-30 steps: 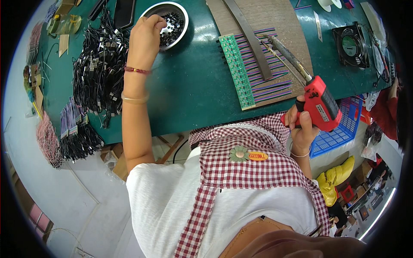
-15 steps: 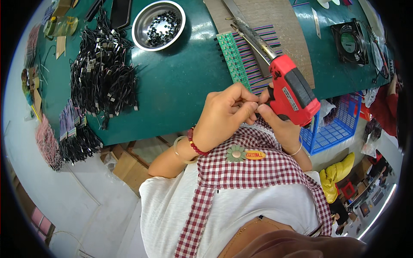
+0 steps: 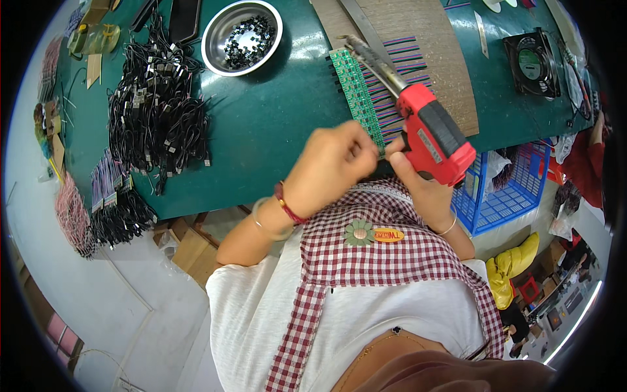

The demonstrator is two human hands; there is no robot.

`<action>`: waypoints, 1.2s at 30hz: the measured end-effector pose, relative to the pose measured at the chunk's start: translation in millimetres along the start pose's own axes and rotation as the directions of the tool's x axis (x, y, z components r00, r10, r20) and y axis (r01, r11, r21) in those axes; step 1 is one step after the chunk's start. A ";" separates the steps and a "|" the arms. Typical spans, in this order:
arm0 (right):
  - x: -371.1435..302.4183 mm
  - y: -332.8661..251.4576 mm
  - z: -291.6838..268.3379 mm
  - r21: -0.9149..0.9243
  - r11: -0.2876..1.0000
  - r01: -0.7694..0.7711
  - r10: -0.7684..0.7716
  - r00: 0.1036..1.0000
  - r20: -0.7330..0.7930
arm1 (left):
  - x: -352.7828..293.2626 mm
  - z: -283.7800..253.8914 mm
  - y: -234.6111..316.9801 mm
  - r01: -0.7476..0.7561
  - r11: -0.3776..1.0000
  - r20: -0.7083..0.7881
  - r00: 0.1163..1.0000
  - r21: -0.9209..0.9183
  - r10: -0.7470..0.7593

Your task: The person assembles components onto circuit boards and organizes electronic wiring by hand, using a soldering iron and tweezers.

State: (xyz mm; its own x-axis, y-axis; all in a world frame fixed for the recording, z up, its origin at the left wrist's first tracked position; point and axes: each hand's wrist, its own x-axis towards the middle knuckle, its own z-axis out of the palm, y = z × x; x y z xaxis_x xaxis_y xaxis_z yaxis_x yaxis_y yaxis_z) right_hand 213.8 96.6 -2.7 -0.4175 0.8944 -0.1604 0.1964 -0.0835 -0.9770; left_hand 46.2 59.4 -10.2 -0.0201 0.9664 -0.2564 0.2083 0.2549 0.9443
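Observation:
My right hand [image 3: 426, 196] is wrapped round a red and black soldering gun [image 3: 434, 140], its metal tip pointing up and left over the circuit boards. My left hand [image 3: 332, 159], a little smeared by motion, is beside it with thumb and fingers curled together. Whatever those fingers may hold is too small or hidden to make out. Just beyond both hands lies a strip of green circuit boards [image 3: 356, 91], with striped multicolour wires [image 3: 403, 52] running off its right side. A metal bar [image 3: 363, 27] lies across the wires, partly behind the gun.
A steel bowl [image 3: 208, 49] of small black connectors stands on the green table [image 3: 261, 130]. Left of it is a heap of black USB cables [image 3: 157, 111]. The boards lie on a brown sheet [image 3: 450, 72]. A small fan [image 3: 530, 64] and a blue basket [image 3: 503, 208] are at right.
My left hand has drawn away from my right thumb, toward the left. The soldering gun has shifted slightly left, its tip now nearer the boards' far end.

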 end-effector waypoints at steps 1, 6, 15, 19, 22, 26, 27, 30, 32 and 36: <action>0.6 -1.8 1.1 0.065 0.998 -0.022 0.025 0.999 -0.045 | 4.6 -6.9 -7.5 0.119 0.983 0.009 0.993 -0.139 -0.119; -3.9 11.2 -26.8 0.091 0.995 -0.038 0.043 0.997 -0.058 | 38.4 -39.8 -33.2 0.303 0.918 0.056 0.953 -0.255 -0.299; -41.3 58.2 -57.5 -0.081 0.997 0.009 -0.007 1.000 0.024 | 54.2 -46.8 -37.4 0.349 0.913 0.179 0.932 -0.211 -0.315; -43.9 58.4 -59.3 -0.066 0.996 0.053 -0.049 0.996 0.072 | 57.7 -50.0 -33.2 0.378 0.904 0.216 0.917 -0.201 -0.335; -45.8 58.1 -59.4 0.057 0.993 -0.106 0.105 0.994 0.019 | 59.1 -51.0 -37.2 0.376 0.899 0.242 0.915 -0.225 -0.322; -42.7 56.2 -57.4 -0.120 0.992 0.046 -0.035 0.996 0.087 | 59.4 -49.5 -40.2 0.390 0.888 0.248 0.910 -0.243 -0.332; -42.6 57.1 -57.9 -0.144 0.988 0.059 -0.046 0.995 0.093 | 59.0 -48.9 -41.8 0.397 0.880 0.247 0.908 -0.259 -0.337; -38.7 58.0 -58.6 -0.180 0.976 0.124 -0.102 0.987 0.126 | 59.4 -48.9 -46.6 0.394 0.871 0.251 0.911 -0.294 -0.327; -36.9 56.1 -57.5 -0.177 0.975 0.132 -0.111 0.986 0.122 | 60.1 -49.6 -46.7 0.396 0.870 0.259 0.909 -0.295 -0.326; -35.0 53.0 -54.6 -0.163 0.976 0.147 -0.131 0.986 0.102 | 61.0 -50.2 -45.1 0.402 0.868 0.275 0.904 -0.290 -0.327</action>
State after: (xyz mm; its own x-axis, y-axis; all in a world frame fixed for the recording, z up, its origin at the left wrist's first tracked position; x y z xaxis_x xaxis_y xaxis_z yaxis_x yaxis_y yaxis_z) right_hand 287.3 84.9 -41.2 -0.5276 0.8484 -0.0443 0.2750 0.1212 -0.9538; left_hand -13.5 108.7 -58.1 0.1828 0.7812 -0.5970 -0.1111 0.6197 0.7769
